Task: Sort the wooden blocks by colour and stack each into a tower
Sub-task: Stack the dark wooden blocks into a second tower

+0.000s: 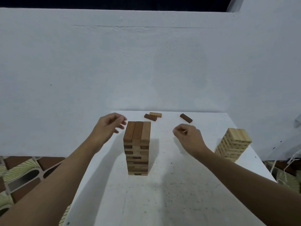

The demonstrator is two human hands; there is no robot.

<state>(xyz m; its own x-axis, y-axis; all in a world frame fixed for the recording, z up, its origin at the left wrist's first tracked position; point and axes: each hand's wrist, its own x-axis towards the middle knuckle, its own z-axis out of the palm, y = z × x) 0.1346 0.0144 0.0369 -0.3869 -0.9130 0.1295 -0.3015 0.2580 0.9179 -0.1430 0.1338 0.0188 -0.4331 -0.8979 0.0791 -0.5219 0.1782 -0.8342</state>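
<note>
No readable text, dark marks (240, 145) on pale tower (236, 136) too small

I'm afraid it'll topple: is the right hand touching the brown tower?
Apart. The head view shows bare white table between the right hand and the brown tower.

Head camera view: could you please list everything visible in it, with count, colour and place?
Brown wooden-block tower: one, mid and dark brown, table centre.
Pale wooden-block tower: one, light wood, table's right edge.
Loose dark brown wooden blocks: two, table's far side.
Loose light tan wooden block: one, beside the left dark one.
White square table: one, speckled, against wall.
Plain wall: one, white, behind table.
Patterned floor tiles: brown and cream, lower left.
Left hand: one, left of brown tower's top, empty.
Right hand: one, fingers curled, between the towers.
</note>
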